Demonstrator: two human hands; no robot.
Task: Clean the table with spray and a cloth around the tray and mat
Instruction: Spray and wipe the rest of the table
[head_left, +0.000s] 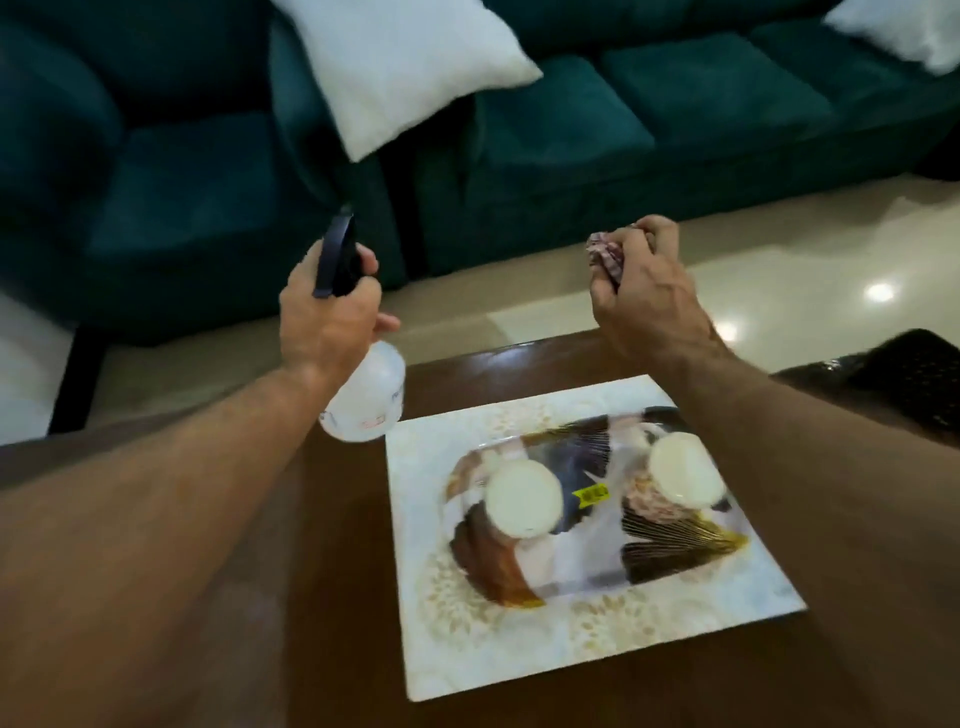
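Left hand (324, 317) fingers wrap spray bottle (363, 400) — cloth (605, 257) balled in right hand (647, 301).

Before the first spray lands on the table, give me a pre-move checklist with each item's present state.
1. Spray bottle held by the left hand: ok.
2. Cloth bunched in the right hand: ok.
3. Nozzle aimed at the table: not ok, the bottle is tilted, its head toward the sofa.
4. Finger on the trigger: cannot tell.
5. Tray and mat moved out of spray range: not ok, both sit just below the bottle.
6. Liquid left in the bottle: cannot tell.
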